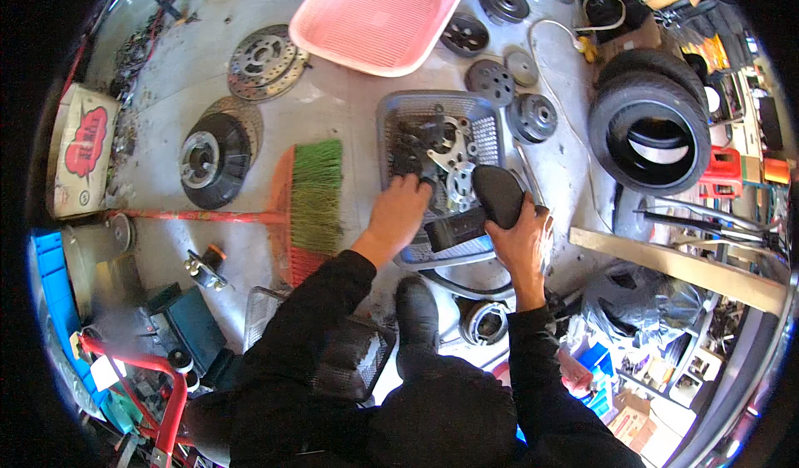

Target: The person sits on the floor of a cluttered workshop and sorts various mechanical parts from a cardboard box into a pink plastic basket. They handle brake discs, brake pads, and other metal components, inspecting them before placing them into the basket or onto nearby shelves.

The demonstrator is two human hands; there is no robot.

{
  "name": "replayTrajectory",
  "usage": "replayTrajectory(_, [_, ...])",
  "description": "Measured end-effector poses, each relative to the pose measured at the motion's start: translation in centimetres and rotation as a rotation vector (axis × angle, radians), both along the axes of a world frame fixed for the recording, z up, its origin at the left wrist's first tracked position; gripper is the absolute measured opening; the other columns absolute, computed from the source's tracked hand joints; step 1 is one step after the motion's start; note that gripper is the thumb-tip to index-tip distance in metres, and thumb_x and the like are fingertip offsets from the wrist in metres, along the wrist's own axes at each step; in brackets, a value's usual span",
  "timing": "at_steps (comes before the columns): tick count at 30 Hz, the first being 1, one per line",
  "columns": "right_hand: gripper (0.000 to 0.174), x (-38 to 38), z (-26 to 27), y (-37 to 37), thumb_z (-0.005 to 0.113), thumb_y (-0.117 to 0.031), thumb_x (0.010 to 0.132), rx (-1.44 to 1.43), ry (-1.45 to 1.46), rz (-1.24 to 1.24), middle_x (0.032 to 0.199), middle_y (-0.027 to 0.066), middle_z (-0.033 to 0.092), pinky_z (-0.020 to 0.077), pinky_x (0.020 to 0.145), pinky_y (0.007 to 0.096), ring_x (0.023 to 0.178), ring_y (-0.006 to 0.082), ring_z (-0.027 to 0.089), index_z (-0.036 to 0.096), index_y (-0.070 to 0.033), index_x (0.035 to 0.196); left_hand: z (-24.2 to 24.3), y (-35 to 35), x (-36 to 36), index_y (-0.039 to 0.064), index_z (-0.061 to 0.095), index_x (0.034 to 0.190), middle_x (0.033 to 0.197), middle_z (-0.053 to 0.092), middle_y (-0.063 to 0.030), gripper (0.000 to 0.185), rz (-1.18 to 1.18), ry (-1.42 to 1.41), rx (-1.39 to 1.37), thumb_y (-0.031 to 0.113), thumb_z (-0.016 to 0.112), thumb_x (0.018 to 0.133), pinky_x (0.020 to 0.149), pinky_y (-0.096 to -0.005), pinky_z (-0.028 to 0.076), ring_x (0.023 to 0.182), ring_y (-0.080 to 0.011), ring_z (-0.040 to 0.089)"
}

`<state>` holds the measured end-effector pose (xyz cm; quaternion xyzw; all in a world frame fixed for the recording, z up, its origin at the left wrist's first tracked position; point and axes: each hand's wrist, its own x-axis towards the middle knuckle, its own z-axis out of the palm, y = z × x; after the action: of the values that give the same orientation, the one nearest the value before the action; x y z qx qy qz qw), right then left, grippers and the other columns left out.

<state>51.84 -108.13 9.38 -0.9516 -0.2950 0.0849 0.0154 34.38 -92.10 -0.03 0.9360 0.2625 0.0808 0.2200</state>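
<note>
My right hand (522,234) grips a black oval part (499,194), perhaps a mirror, over the right front corner of a dark plastic mesh basket (493,115). Beside it, a black rectangular piece (459,227) lies across the basket's near side. My left hand (401,212) reaches over the basket's left side with fingers curled down. A small dark piece shows at its fingertips, but whether it is held is unclear. Inside the basket are a silver metal bracket (459,149), a toothed metal ring (460,187) and dark parts (412,140).
A pink plastic basket (381,21) stands beyond. Brake discs (265,56) and a black wheel hub (212,159) lie left, near a broom (317,196). Round metal parts (534,118) and stacked tyres (649,134) sit right, above a wooden plank (674,268). My shoe (417,309) is close to the basket.
</note>
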Motion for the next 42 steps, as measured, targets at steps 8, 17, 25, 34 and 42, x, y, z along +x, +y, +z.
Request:
replayTrajectory(8, [0.108,0.5,-5.3,-0.3,0.095,-0.044,0.07,0.092,0.091,0.122,0.135,0.0315,0.058,0.0429,0.111,0.0586,0.126,0.0507,0.054,0.046,0.001,0.154,1.1,2.1,-1.3,0.0,0.068,0.116,0.114,0.067,-0.02,0.035,-0.101,-0.059,-0.256,0.017,0.073,0.085,0.101,-0.0505,0.054,0.11,-0.0401,0.065])
replayTrajectory(17, [0.086,-2.2,-2.6,3.2,0.078,-0.055,0.094,-0.158,0.203,0.203,0.133,0.0387,0.058,0.0486,0.106,0.0556,0.121,0.0542,0.059,0.053,0.008,0.146,0.7,2.7,0.6,-0.006,0.068,0.116,0.135,0.063,-0.0353,0.036,0.128,-0.109,-0.153,0.021,0.066,0.092,0.114,-0.0553,0.047,0.13,-0.0497,0.06])
replayTrajectory(25, [0.057,-6.9,-3.7,17.6,0.079,-0.027,0.096,0.471,0.522,0.571,0.13,0.0257,0.073,0.0517,0.107,0.0483,0.123,0.0428,0.068,0.062,0.005,0.141,-1.1,22.0,-19.9,0.007,0.045,0.159,0.163,0.04,-0.0322,0.096,1.15,0.231,0.266,0.045,0.087,0.082,0.12,-0.0626,0.037,0.148,-0.0531,0.041])
replayTrajectory(34, [0.086,-15.8,-14.4,43.8,0.081,-0.032,0.091,0.464,0.382,0.767,0.141,0.0452,0.054,0.0469,0.113,0.0556,0.132,0.0574,0.055,0.041,0.014,0.151,-1.0,24.3,-26.9,0.011,0.05,0.154,0.164,0.04,-0.0258,0.108,1.116,0.132,-0.03,0.045,0.097,0.064,0.116,-0.0577,0.046,0.139,-0.0505,0.047])
replayTrajectory(42, [0.131,-16.3,-14.1,55.5,0.079,-0.066,0.086,0.163,0.204,0.33,0.159,0.0414,0.04,0.0403,0.12,0.0621,0.153,0.0527,0.038,0.017,0.021,0.16,0.1,23.9,-32.6,0.001,0.051,0.148,0.134,0.071,-0.0175,0.097,1.145,-0.47,-0.198,0.027,0.101,0.069,0.109,-0.0437,0.053,0.125,-0.0337,0.068])
